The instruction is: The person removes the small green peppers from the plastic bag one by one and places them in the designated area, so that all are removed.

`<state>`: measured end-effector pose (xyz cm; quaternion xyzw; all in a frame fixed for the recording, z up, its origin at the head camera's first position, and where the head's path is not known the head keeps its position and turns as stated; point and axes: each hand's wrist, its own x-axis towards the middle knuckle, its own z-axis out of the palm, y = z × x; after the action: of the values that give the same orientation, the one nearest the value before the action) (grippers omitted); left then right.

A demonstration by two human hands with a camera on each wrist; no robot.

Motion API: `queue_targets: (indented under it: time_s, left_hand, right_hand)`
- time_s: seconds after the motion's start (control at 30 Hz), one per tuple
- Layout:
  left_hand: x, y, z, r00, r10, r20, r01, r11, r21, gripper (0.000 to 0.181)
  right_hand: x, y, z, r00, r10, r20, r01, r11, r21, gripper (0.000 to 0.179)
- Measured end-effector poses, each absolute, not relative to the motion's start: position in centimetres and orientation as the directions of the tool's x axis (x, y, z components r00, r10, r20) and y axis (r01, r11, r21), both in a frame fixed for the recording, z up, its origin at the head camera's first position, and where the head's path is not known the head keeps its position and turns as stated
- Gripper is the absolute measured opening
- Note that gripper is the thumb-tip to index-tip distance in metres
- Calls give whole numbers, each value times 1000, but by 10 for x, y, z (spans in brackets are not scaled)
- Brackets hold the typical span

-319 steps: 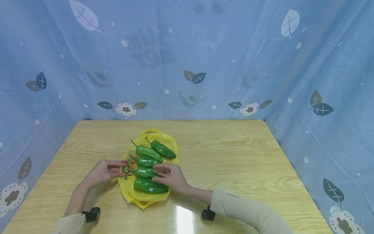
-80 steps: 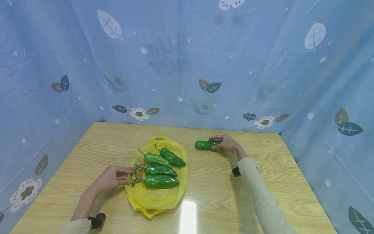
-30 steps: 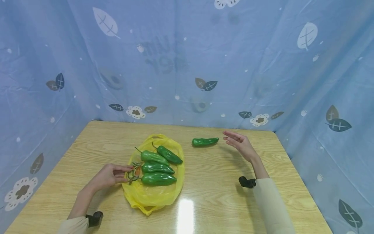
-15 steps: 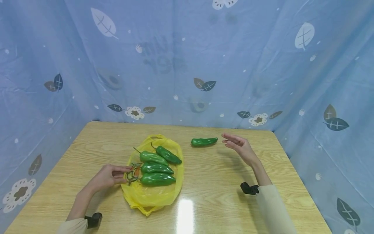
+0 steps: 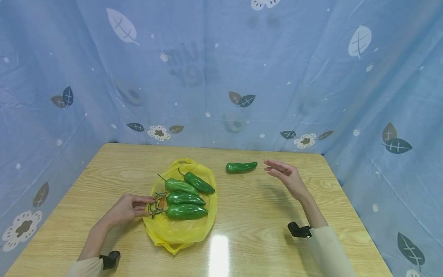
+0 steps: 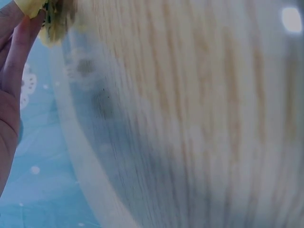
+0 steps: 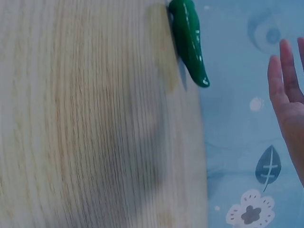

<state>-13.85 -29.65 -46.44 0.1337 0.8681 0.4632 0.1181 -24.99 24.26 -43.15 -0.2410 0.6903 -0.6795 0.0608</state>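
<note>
Wooden table (image 5: 263,231) (glossy, light glare); blue curtain (image 5: 221,69) with leaf-and-flower print behind.

I find no text that I can read. The blue curtain (image 5: 221,77) shows faint dark marks at about 12 o'clock above the table (image 5: 263,200), possibly mirrored lettering, too blurred to make out. Its other prints are leaves and flowers only.

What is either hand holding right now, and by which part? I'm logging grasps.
The left hand pinches the peppers' stems at the yellow bag edge. The right hand is open, holding nothing, beside the lone pepper.
</note>
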Motion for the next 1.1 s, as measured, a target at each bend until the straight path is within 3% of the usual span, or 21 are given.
queue_targets:
  time_s: [0.27, 1.1]
  left_hand:
    - [-139, -297, -466, -938, 336, -89, 113, 536, 837, 42]
    - [-139, -295, -463, -930, 362, -71, 134, 511, 849, 42]
  right_hand:
    - [-240, 235, -424, -861, -407, 305, -298, -81, -951, 37]
    - [-214, 206, -412, -847, -440, 299, -305, -59, -950, 38]
